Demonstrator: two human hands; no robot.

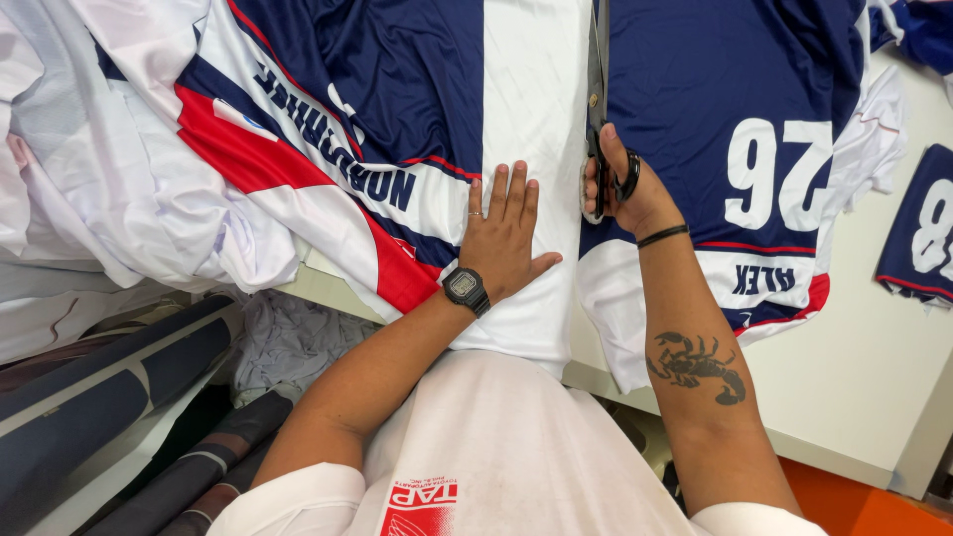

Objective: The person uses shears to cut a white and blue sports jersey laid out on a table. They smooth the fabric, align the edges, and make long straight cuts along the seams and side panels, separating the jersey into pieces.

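Note:
My left hand (503, 234) lies flat, fingers apart, on the white strip of a printed fabric sheet (531, 109), pressing it to the table. A black wristwatch sits on that wrist. My right hand (623, 189) grips a pair of large scissors (598, 99), whose blades run up along the edge between the white strip and a navy jersey panel (725, 89) with white numerals. The fabric is split below my right hand, along that edge. To the left lies a navy, white and red printed panel (328, 149).
Crumpled white fabric (89, 169) piles at the left. Dark fabric rolls (109, 397) lie on the floor at lower left. Another navy numbered piece (918, 228) rests at the right on the white table (874, 367). The orange floor (854, 501) shows at lower right.

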